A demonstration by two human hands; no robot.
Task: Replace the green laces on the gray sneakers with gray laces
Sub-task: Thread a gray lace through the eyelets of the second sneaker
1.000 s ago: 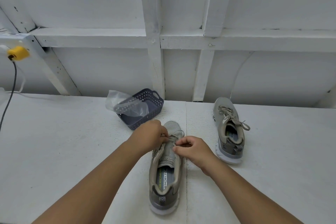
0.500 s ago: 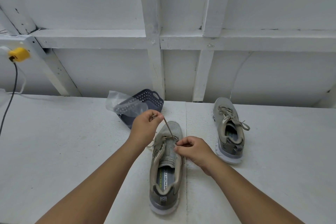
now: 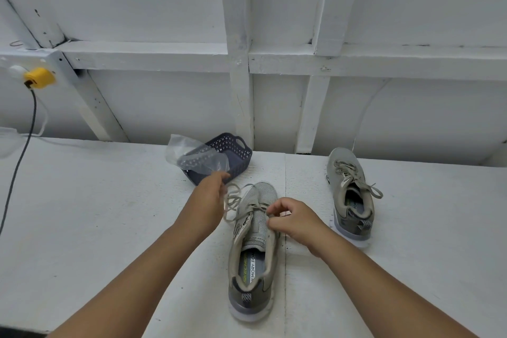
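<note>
Near sneaker (image 3: 253,250): lies toe-away on the white table (image 3: 82,214).
Lace (image 3: 233,202): loops loosely left of the near sneaker's toe.
Left hand (image 3: 210,195): blurred beside those loops; cannot tell whether it grips them.
Right hand (image 3: 292,218): fingers curled, pinching at the near sneaker's right eyelets.
Change: half a second ago the left hand held the lace taut above the toe; now it is slack.
Second sneaker (image 3: 351,195): laced, right of the near sneaker.

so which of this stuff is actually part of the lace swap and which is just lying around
Part of the job:
- near sneaker
- its lace, in the left hand
- right hand, at the eyelets
- far sneaker, laced

Lying about:
- blue basket
- clear plastic bag
- yellow plug and its cable
</note>
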